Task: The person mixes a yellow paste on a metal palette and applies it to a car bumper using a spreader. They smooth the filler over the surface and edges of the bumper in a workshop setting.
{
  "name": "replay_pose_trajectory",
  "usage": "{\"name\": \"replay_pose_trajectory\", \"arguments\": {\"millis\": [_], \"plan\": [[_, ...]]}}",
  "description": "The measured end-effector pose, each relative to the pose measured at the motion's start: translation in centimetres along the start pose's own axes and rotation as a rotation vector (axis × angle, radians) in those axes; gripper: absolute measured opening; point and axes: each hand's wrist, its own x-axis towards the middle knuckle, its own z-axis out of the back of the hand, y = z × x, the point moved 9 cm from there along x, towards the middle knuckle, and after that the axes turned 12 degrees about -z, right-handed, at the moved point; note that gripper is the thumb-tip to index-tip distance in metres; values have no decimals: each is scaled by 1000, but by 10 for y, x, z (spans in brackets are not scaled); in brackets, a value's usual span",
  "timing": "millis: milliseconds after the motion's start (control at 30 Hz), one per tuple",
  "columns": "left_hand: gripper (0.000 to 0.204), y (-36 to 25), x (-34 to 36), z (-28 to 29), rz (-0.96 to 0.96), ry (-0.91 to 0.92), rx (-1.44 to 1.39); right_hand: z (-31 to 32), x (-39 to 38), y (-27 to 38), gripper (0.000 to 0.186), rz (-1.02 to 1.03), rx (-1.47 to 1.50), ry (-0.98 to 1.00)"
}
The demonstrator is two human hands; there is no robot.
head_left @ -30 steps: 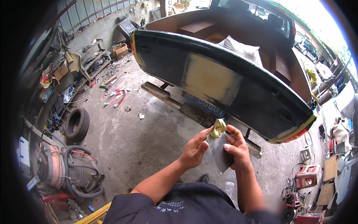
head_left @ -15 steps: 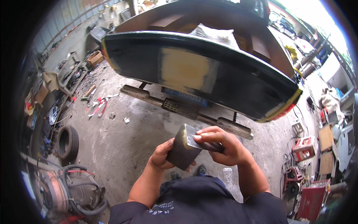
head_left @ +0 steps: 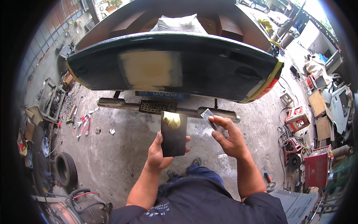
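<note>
Head view, left hand (head_left: 155, 152) gripping plate (head_left: 174, 141) lengthwise forward, right hand (head_left: 232, 139) gripping scraper (head_left: 207, 114) angled forward-left

Free gap between dark board (head_left: 174, 142) and metal scraper (head_left: 206, 116), bumper bar (head_left: 190, 111) beyond

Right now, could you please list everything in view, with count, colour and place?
Flat rectangular board: one, dark grey, in left hand
Soft putty lump: one, pale yellow, on board
Flat metal scraper: one, silvery, in right hand
Smooth pickup tailgate: one, blackish with beige patch, ahead
Bulging sack: one, whitish, beyond tailgate
Tubular metal bumper: one, grey, below tailgate
Round rubber tyre: one, black, left
Hosed drum-shaped machine: one, greyish and reddish, lower left
Other clutter: uncounted, mixed colours, both sides
Hands: two, bare, centre
Shoes: two, dark, lower centre
Shirt: one, dark, bottom
</note>
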Motion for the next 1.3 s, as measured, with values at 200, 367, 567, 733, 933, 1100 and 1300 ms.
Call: {"name": "replay_pose_trajectory", "arguments": {"millis": [200, 367, 567, 733, 933, 1100, 1300], "plan": [[61, 45, 41, -17, 70, -14, 25, 50, 0, -60, 42, -110, 131, -131], [69, 77, 70, -24, 114, -29, 43, 88, 2, -83, 44, -140, 133, -178], [60, 102, 101, -51, 92, -5, 82, 112, 6, -62, 44, -12, -37, -266], [60, 112, 116, -58, 94, -4, 71, 97, 16, -27, 47, 179, -212, -307], [60, 108, 144, -50, 69, 11, 91, 71, 38, -15, 43, 260, -409, -325], [61, 88, 178, -34, 33, 65, 164, 41, 67, -25, 37, 227, -588, -289], [63, 19, 245, 1, -171, 329, 519, 54, 121, -55, 41, -9, -394, -419]]}}
